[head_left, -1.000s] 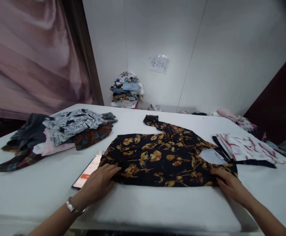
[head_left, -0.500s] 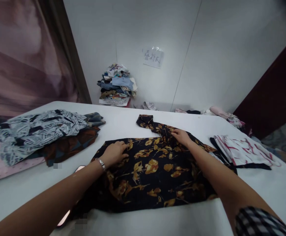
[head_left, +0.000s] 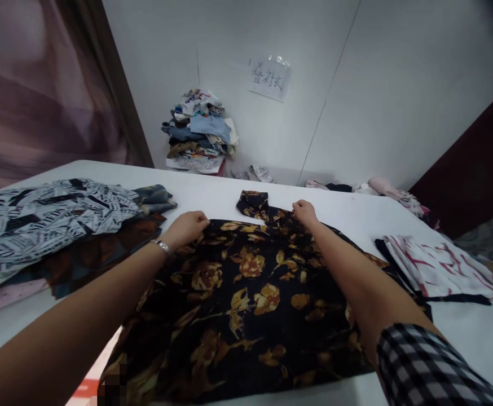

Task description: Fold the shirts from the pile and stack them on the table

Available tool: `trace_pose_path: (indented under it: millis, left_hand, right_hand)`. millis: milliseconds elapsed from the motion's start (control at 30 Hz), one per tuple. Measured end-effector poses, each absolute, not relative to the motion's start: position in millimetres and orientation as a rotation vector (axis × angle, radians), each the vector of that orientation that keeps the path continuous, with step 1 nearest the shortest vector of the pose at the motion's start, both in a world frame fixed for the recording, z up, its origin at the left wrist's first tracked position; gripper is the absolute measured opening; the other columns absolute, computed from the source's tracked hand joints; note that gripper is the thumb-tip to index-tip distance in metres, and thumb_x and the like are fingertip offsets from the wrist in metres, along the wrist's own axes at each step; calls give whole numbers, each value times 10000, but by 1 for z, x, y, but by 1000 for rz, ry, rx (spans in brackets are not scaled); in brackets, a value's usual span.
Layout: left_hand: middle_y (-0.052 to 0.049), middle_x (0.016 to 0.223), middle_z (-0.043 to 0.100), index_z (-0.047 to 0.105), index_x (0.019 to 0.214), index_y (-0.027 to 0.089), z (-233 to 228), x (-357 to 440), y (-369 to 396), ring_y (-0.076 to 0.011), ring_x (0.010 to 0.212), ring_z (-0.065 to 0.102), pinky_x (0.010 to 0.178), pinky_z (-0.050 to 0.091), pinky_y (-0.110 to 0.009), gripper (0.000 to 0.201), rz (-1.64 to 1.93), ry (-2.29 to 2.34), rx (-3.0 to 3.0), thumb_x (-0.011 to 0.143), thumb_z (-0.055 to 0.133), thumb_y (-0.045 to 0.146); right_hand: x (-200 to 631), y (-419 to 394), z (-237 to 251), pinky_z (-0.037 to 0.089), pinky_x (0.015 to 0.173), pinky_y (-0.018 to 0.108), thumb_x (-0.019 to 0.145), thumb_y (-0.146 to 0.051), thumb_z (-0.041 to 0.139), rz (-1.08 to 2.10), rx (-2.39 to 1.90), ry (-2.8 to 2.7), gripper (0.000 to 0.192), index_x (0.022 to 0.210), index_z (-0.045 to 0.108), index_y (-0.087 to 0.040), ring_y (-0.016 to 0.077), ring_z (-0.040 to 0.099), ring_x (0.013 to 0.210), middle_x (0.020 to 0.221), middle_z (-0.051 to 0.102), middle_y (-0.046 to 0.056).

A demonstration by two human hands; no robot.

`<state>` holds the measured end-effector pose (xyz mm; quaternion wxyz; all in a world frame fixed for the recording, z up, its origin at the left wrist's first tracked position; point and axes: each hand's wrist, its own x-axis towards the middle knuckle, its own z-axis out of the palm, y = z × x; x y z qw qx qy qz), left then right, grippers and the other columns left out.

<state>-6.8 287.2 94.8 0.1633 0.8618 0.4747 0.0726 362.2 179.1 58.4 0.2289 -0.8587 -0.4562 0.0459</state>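
Both hands are closed on the far edge of the black floral shirt [head_left: 246, 293]; the left hand [head_left: 187, 225] has its fingers curled over the hem near eleven o'clock, pinching the cloth, and the right hand [head_left: 304, 212] pinches the same edge at about one o'clock, close to where a sleeve [head_left: 255, 204] trails off toward twelve. The shirt lies spread flat on the white table [head_left: 212, 194], running from right under the person at six o'clock out to the hands; a checked cuff [head_left: 424, 366] shows at the near right, a metal watch [head_left: 161, 245] on the left wrist.

As I judge it, the step in hand is a fold along the length of the shirt, with the far edge just gripped; the next move would call for both pinches to lift evenly and carry the edge across without dragging the cloth below, and the loose sleeve wants tucking in first or it will stick out of the fold.

At the near left corner, around seven o'clock, a phone [head_left: 86, 389] peeps from under the shirt; at nine o'clock lies a heap of unsorted clothes [head_left: 47, 217], a black-and-white print on top; at three o'clock a folded white and red garment [head_left: 436, 262] rests on something dark. Beyond the table, at twelve, a stack of clothes [head_left: 199, 132] leans on the wall under a paper sign [head_left: 269, 79]; more cloth [head_left: 392, 194] bunches at two o'clock.
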Motion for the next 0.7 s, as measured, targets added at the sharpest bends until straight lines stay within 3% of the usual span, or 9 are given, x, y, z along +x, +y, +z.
trace_pose_path:
  millis: [133,267,333,433,533,600,700]
  left_hand:
    - [-105,1021,717,661,1058,162,77,0,294,-233,941,653,792,469,-304,493,209,1390,2412,851,389,517]
    - [-126,1297,602,497,1327,166,64,0,276,-267,1148,578,922,442,-343,751,231,1223,2531,770,466,669]
    - [-126,1327,579,498,1328,187,62,-1,266,-292,1201,535,969,406,-390,715,164,1131,2698,749,549,603]
    - [-108,1201,655,548,1270,206,62,1,259,-272,1123,581,951,399,-404,501,82,1098,2837,815,526,416]
    - [-103,1075,690,639,1131,194,62,6,262,-245,1029,619,916,409,-378,355,61,1134,2862,872,427,310]
    - [-94,1042,692,676,1053,197,62,9,268,-230,978,632,880,426,-352,349,46,1153,2831,885,388,301]
    - [-84,1079,682,679,1059,207,63,12,280,-218,973,631,845,444,-319,358,34,1194,2781,871,392,310]
  right_hand:
    - [368,189,61,429,787,268,921,-381,410,124,-2368,-1286,375,974,700,-147,213,628,934,996,718,109]
    - [363,214,60,416,868,290,892,-424,486,222,-2390,-1322,375,1042,690,-149,244,602,1058,1130,687,126]
    - [354,231,56,404,923,320,860,-479,529,278,-2386,-1324,460,1134,651,-130,274,565,1141,1241,630,154]
    - [336,251,47,398,957,366,773,-496,640,350,-2345,-1311,535,1148,635,-115,318,541,1182,1280,595,190]
    - [324,263,41,414,931,375,713,-328,702,380,-2264,-1243,307,944,693,-127,326,584,1110,1118,678,177]
    - [326,266,45,430,899,355,726,-244,646,357,-2168,-1162,170,852,692,-141,301,607,1055,1014,706,143]
    - [350,266,69,469,823,315,803,-252,486,268,-1965,-995,236,928,660,-153,239,620,973,971,700,95]
